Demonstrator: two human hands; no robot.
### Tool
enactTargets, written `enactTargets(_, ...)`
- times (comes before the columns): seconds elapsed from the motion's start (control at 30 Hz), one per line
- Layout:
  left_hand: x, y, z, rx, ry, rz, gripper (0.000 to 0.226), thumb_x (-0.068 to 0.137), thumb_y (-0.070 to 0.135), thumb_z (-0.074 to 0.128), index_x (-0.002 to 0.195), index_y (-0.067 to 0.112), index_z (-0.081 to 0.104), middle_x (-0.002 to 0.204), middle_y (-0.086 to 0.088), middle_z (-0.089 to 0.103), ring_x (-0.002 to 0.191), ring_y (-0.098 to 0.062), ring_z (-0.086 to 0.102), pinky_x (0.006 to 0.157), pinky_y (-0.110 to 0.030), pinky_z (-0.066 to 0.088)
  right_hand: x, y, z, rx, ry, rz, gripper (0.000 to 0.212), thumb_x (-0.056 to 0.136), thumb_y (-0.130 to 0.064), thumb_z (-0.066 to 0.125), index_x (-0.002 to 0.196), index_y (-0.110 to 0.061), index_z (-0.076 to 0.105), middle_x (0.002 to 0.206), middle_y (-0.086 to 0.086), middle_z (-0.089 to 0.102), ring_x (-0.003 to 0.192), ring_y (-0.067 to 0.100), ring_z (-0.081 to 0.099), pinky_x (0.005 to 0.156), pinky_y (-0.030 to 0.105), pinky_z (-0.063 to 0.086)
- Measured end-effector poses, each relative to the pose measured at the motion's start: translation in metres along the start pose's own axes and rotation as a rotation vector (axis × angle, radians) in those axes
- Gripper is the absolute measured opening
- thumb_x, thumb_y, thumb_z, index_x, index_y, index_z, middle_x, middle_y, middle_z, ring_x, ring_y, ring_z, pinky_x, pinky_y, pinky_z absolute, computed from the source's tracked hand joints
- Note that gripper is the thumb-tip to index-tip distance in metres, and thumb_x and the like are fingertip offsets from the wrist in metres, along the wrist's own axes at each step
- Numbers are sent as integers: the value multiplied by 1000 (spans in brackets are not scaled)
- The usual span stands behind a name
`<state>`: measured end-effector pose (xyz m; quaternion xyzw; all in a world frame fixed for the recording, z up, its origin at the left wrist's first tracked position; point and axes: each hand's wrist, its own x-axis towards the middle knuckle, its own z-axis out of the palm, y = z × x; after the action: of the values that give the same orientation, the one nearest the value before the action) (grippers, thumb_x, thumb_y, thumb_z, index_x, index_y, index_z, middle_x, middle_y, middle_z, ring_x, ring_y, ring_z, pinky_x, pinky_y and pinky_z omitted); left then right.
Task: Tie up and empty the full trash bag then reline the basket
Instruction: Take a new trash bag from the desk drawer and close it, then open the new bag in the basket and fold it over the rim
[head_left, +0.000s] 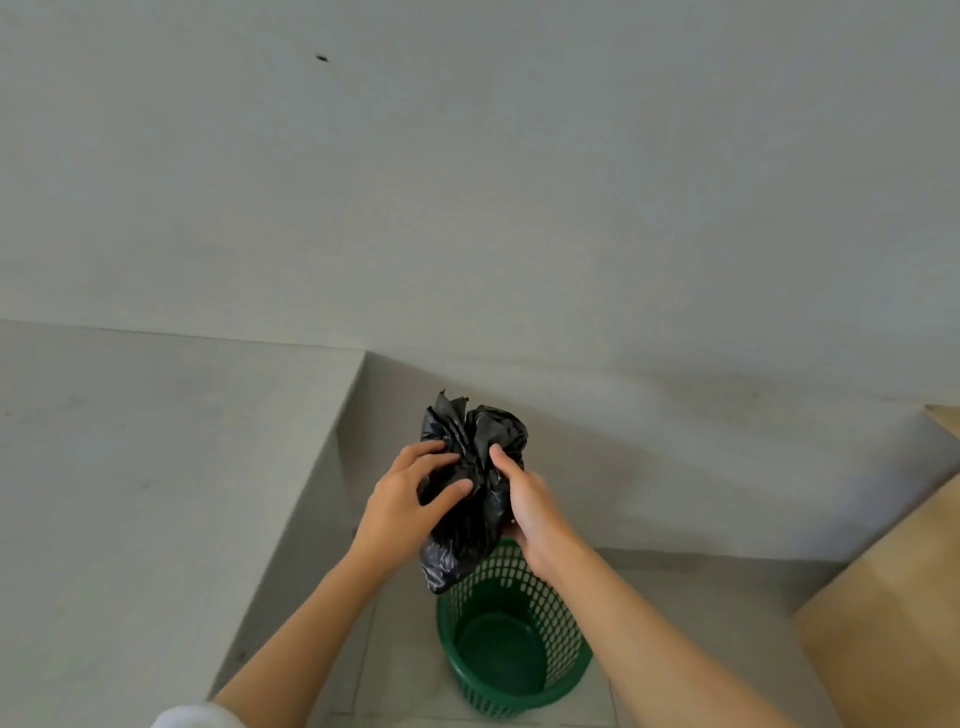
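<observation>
Head view. A crumpled black trash bag (470, 488) hangs just above the far rim of the upright green mesh basket (563, 618). Above the basket, the left hand (402, 501) grips the bag's left side with curled fingers. The right hand (530, 506) clasps its right side. A tan panel (893, 597) stands right of the basket.

This looks like a plain utility corner of a home or small building; which of the two cannot be told. A bare grey plastered wall (467, 182) fills the view toward 12 o'clock, marked only by a small dark speck (322, 58). At 9 o'clock runs a raw, cement-grey ledge (156, 467). Pale floor tiles (395, 670) lie at 6 o'clock, where a green plastic mesh basket (519, 693) stands. A tan, board-like surface (883, 597) slants in at 4 o'clock.
</observation>
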<state>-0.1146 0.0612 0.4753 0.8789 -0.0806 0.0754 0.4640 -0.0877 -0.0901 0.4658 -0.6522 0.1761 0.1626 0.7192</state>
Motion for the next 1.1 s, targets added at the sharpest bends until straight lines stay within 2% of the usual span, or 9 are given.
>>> enactTargets(0.17,6,-22,76,23,-42,-53,48,84,45,62,128,29,55,138,19,39,117,1,39,93,-19,32,40,39,-58,-2,-7,31,56,85,-54,57,131,-22,53,125,2,61,113,24,58,100,47,45)
enactTargets(0.4,1,-132,194,42,-60,-87,61,79,46,68,135,31,46,142,20,33,125,0,36,98,-20,31,135,162,-98,59,3,-5,46,89,-46,55,130,-24,52,126,-2,58,114,21,54,98,42,46)
enactTargets(0.53,-13,-209,262,85,-77,-52,74,75,42,73,139,36,36,147,21,24,130,-1,32,100,-20,28,191,256,-117,112,29,-34,64,80,-55,62,137,-30,46,139,-4,51,127,21,47,107,50,37)
enactTargets(0.67,-32,-279,324,118,-62,-116,94,72,42,76,145,44,16,157,9,9,141,-12,18,111,-35,27,225,327,-143,90,11,-42,78,76,-57,65,143,-28,36,146,-7,40,135,21,37,113,47,28)
enactTargets(0.73,-38,-306,349,88,-51,-106,99,71,42,77,145,43,10,155,9,19,140,-8,21,113,-35,28,237,352,-154,91,-9,-55,90,66,-65,68,142,-29,37,145,-7,42,134,21,40,112,48,30)
enactTargets(0.77,-40,-316,360,67,-57,-100,100,72,40,76,146,41,9,151,13,25,136,-3,27,111,-28,30,245,363,-160,85,-12,-51,92,62,-68,69,141,-29,39,142,-7,46,131,20,43,110,48,34)
enactTargets(0.87,-44,-335,385,30,-84,-133,94,78,37,73,147,38,9,139,15,45,120,2,47,95,-14,39,255,386,-171,55,-46,-62,49,85,-48,60,130,-30,51,124,-9,60,118,17,54,105,45,41)
enactTargets(1.0,-45,-348,396,211,-20,-109,73,83,33,68,144,33,27,130,7,55,113,-8,57,90,-19,46,265,399,-175,27,-95,-102,36,92,-40,55,128,-33,54,124,-9,61,114,14,56,100,38,45)
enactTargets(1.1,-43,-354,394,186,130,-87,52,88,24,63,137,25,44,126,5,59,111,-10,57,92,-23,48,272,402,-171,-7,-47,-150,43,93,-39,53,135,-29,48,130,-8,57,119,14,53,101,37,44)
